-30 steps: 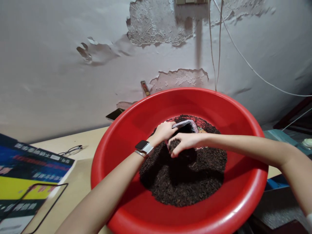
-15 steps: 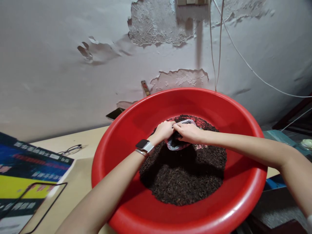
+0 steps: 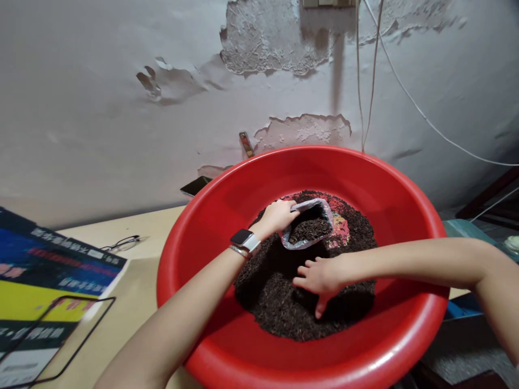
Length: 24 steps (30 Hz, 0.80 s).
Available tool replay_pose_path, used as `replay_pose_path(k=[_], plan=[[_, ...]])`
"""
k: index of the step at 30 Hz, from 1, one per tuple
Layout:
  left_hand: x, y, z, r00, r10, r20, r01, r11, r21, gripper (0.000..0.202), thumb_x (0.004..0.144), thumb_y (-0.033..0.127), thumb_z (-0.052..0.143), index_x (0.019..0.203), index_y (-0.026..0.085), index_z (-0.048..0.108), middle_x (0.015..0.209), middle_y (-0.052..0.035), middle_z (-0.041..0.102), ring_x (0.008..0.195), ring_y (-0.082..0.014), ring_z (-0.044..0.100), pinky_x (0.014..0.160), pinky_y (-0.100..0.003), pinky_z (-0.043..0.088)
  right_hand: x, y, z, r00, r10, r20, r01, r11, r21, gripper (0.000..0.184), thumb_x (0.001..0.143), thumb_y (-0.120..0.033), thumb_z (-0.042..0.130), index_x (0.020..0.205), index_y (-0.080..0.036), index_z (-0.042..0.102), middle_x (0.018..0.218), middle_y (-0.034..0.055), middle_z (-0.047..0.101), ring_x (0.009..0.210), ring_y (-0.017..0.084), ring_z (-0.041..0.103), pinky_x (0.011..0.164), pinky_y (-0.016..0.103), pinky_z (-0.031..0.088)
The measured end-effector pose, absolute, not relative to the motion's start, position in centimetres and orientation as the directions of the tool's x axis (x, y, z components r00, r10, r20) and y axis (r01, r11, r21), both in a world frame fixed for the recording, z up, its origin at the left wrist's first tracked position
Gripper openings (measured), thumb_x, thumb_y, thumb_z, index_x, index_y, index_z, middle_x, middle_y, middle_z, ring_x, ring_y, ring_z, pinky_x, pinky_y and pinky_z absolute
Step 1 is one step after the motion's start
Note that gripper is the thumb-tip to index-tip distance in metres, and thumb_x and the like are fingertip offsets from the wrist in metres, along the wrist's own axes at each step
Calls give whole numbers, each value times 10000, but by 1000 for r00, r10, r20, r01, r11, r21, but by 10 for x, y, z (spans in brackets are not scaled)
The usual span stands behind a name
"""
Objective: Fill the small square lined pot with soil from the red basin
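Inside a large red basin (image 3: 182, 265) lies a broad heap of dark loose tea-like leaves (image 3: 284, 313). A clear plastic bag (image 3: 327, 212), its mouth wide and facing me, stands on the heap with some of the same dark leaves inside. My left hand (image 3: 279, 217) grips the bag's left edge, fingers closed on it. Nearer me, my right hand (image 3: 322, 278) is spread palm down just over or on the leaves; contact is hard to make out. Its fingers are apart and hold nothing I can see.
The basin stands on a pale table (image 3: 138, 286) against a peeling wall (image 3: 121, 135). To the left lie eyeglasses (image 3: 121, 243), a printed colourful sheet (image 3: 44, 292) and a black wire frame (image 3: 87, 335). A dark flat phone-like object (image 3: 195, 185) is behind the basin. White cables (image 3: 421, 111) hang on the right.
My right hand has let go of the bag and moved down toward me over the leaves, fingers spread. My left hand stays on the bag, whose mouth now shows wider.
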<state>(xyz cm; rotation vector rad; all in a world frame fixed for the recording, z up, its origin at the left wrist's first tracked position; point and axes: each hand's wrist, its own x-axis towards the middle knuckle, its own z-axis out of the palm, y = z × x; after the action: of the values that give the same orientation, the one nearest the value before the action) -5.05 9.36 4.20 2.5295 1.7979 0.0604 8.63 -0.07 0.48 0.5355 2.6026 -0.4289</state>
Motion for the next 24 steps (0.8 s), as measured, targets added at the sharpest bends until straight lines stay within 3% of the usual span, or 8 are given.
replay_pose_path(k=[2, 5, 11, 17, 24], plan=[[-51, 94, 42, 321, 947, 6, 946, -321, 53, 312, 910, 353, 460, 1109, 221, 660, 1090, -91, 710, 1009, -272, 655, 814, -319, 495, 87, -1, -14, -728, 327, -602, 545, 809, -220, 1031, 610, -482, 825, 1450, -107, 358, 1437, 304, 353, 1283, 492, 400, 928, 583, 438], [-50, 94, 42, 319, 948, -1, 947, -319, 45, 319, 910, 350, 459, 1119, 212, 656, 1088, -104, 709, 1011, -277, 654, 815, -327, 494, 87, 3, -30, -693, 330, -641, 610, 743, -277, 1215, 544, -440, 871, 1514, -113, 217, 1507, 329, 188, 1360, 515, 264, 993, 608, 380], [-50, 94, 43, 314, 949, -15, 949, -313, 34, 328, 905, 356, 453, 1126, 216, 651, 1088, -94, 708, 1016, -274, 653, 808, -322, 498, 91, 5, -37, -710, 351, -611, 687, 540, -487, 1391, 326, -493, 912, 1495, -133, 249, 1496, 291, 182, 1402, 513, 133, 1068, 562, 320], [-51, 95, 41, 323, 946, 1, 945, -323, 46, 310, 906, 352, 446, 1085, 211, 657, 1056, -98, 713, 988, -281, 658, 785, -331, 498, 93, 3, -56, -758, 365, -541, 631, 618, -468, 1385, 350, -454, 915, 1495, -121, 210, 1454, 289, 216, 1390, 492, 173, 1059, 567, 315], [-52, 96, 40, 320, 947, 0, 946, -319, 54, 310, 899, 346, 467, 1109, 222, 658, 1052, -92, 718, 967, -277, 664, 781, -325, 489, 86, 3, -59, -766, 409, -496, 621, 668, -410, 1230, 397, -461, 899, 1401, -35, 331, 1393, 314, 316, 1323, 497, 310, 1010, 543, 387]])
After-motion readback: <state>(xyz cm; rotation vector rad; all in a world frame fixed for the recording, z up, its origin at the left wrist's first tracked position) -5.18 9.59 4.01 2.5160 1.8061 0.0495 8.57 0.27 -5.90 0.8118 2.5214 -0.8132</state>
